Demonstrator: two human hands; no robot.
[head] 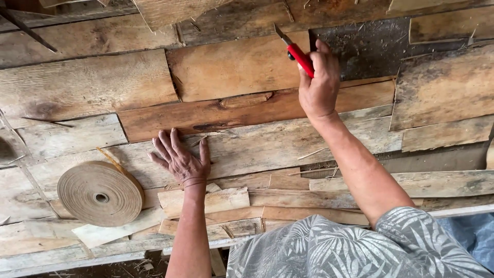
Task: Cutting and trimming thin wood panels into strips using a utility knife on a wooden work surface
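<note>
**Knife held over veneer sheets**

Patterned sleeve (355,247) cuts off both elbows. Right hand (320,82) closes around a red utility knife (298,55), handle partly hidden, above overlapping veneer sheets (231,67). Left hand (181,160) lies spread flat. Tan tape roll (100,193) sits left.

From my remote view I see two bare forearms and hands coming in from the lower edge. The left hand (181,162) sits at about seven o'clock from the picture's middle, its forearm uncovered all the way down to the bottom edge, with creases showing across the wrist. The right hand (319,85) lies at about one o'clock, and its arm is also uncovered from wrist to above the elbow. At five o'clock a short sleeve (432,237) begins, part of a loose grey shirt (329,252) printed with paler palm-leaf and fern shapes. I see no rings, watch or gloves on either hand.
</note>
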